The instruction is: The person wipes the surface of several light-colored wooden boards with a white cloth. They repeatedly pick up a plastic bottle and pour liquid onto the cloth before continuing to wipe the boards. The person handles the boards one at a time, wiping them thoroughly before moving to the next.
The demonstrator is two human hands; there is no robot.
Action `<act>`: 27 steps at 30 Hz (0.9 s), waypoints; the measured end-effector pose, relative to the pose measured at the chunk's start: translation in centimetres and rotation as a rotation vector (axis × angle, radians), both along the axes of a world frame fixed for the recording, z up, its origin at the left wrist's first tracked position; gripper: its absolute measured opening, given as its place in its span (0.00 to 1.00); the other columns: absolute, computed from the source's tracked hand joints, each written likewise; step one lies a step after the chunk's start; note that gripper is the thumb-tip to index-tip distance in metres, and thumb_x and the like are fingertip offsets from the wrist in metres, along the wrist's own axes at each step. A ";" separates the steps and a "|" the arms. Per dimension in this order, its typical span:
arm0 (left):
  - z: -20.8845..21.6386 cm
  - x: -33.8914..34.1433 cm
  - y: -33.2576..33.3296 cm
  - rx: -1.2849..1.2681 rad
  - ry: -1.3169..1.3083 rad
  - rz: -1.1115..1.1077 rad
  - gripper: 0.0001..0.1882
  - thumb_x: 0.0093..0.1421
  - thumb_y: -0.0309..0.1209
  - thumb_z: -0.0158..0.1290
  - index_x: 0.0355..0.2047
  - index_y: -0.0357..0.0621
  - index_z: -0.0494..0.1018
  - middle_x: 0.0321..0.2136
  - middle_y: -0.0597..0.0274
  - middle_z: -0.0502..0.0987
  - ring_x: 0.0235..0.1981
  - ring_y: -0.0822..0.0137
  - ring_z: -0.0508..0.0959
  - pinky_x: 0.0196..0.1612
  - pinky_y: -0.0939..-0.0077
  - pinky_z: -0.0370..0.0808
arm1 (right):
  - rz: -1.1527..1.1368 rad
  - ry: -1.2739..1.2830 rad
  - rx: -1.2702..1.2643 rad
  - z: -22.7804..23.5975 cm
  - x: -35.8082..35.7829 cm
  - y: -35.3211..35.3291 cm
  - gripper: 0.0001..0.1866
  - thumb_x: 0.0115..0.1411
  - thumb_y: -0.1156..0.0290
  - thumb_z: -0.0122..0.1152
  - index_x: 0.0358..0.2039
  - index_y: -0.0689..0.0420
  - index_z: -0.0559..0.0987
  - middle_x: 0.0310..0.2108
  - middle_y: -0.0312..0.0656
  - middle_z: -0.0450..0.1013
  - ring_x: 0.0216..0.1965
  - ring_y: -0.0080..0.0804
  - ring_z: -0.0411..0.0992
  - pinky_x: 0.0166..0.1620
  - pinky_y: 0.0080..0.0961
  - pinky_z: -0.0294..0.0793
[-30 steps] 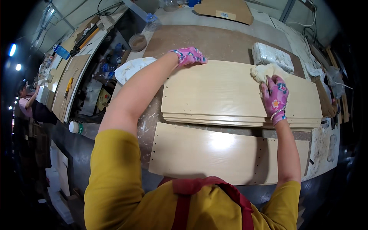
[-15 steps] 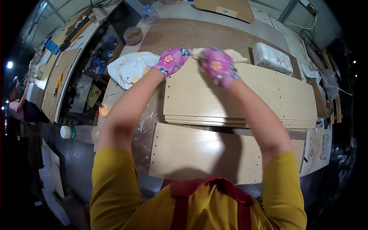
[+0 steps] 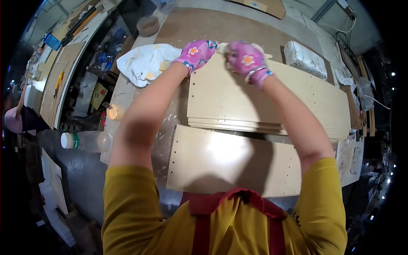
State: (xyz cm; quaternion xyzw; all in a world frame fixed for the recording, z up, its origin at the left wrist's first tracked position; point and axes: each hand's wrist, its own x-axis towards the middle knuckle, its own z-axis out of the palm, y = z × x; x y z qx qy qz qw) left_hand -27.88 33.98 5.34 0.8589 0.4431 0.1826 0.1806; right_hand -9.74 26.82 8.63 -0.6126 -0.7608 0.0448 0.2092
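Both my hands wear pink flowered gloves. My left hand [image 3: 197, 56] is closed at the far left corner of a stack of pale wooden boards [image 3: 212, 97]; its fingertips are partly hidden, so what they grip I cannot make out. Just right of it, my right hand [image 3: 247, 61] is closed on a cream cloth [image 3: 260, 50] and presses it along the far edge of the top board. Small drilled holes run near the boards' ends. Nearer to me lies another pale board [image 3: 204, 163], its surface shining under the light.
A stained white rag [image 3: 146, 63] lies left of the stack. Behind it stands a tub [image 3: 148, 26]. A white wrapped block [image 3: 304, 60] sits at the far right. A clear bottle [image 3: 91, 141] lies by the left table edge, near an orange cup [image 3: 114, 112]. A person's arm shows far left.
The view has shifted, so the table sits higher in the picture. My right hand stays on the cloth at the far edge, its fingers turned slightly; my left hand keeps to the corner.
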 end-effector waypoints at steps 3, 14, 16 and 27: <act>1.0 -0.2 -0.7 -0.042 0.027 0.004 0.23 0.66 0.48 0.40 0.42 0.43 0.75 0.38 0.46 0.78 0.42 0.44 0.76 0.45 0.58 0.71 | -0.269 -0.059 -0.139 0.3 8.9 -2.1 0.10 0.55 0.66 0.60 0.38 0.52 0.79 0.33 0.48 0.78 0.35 0.45 0.77 0.40 0.36 0.76; 1.9 -0.1 -0.9 -0.144 0.084 0.026 0.20 0.66 0.42 0.39 0.50 0.50 0.73 0.48 0.55 0.76 0.48 0.51 0.76 0.51 0.62 0.71 | 0.265 0.092 0.175 -0.1 -7.1 -9.0 0.01 0.52 0.74 0.54 0.26 0.57 0.73 0.27 0.47 0.71 0.30 0.46 0.72 0.35 0.41 0.72; 2.1 0.1 -0.8 -0.135 0.130 0.018 0.20 0.66 0.43 0.39 0.52 0.51 0.72 0.49 0.55 0.75 0.49 0.51 0.75 0.52 0.62 0.71 | 0.381 0.136 0.078 0.5 -8.6 -11.2 0.02 0.51 0.73 0.55 0.27 0.56 0.73 0.28 0.48 0.72 0.31 0.47 0.73 0.35 0.42 0.72; 1.1 0.6 -0.7 -0.093 0.136 0.068 0.22 0.67 0.47 0.40 0.55 0.53 0.72 0.46 0.54 0.77 0.45 0.48 0.76 0.49 0.61 0.72 | 0.202 0.031 0.160 0.0 -2.0 -10.6 0.06 0.51 0.75 0.55 0.31 0.53 0.75 0.28 0.47 0.71 0.29 0.48 0.72 0.34 0.41 0.72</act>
